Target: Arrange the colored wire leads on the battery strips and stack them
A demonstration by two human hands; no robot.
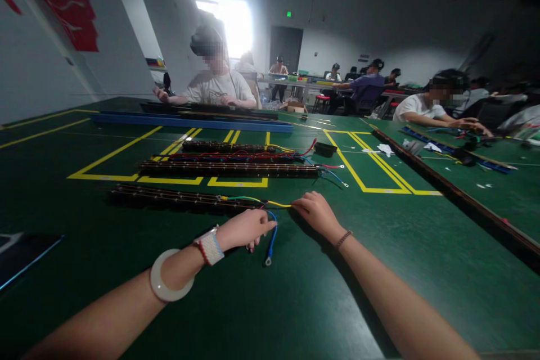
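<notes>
A long dark bar with thin strips along it (169,197) lies nearest me on the green table (211,304). From its right end come a yellow-green wire (244,198) and a blue wire (276,230) tipped with a metal ring terminal (268,261). My right hand (315,214) is closed on the far end of the yellow-green wire, whose tip is hidden by the fingers. At the bar's end, my left hand (247,229) has curled fingers, with a fingertip and thumb around the blue wire. The ring terminal hangs free beyond that hand.
Behind my hands lie similar bars (228,169) with red and blue leads, and a small black box (325,149). A long brown-edged bar (442,180) crosses the right side. A blue rail (189,122) lies farther back. Co-workers sit opposite (219,87) and at right (422,109).
</notes>
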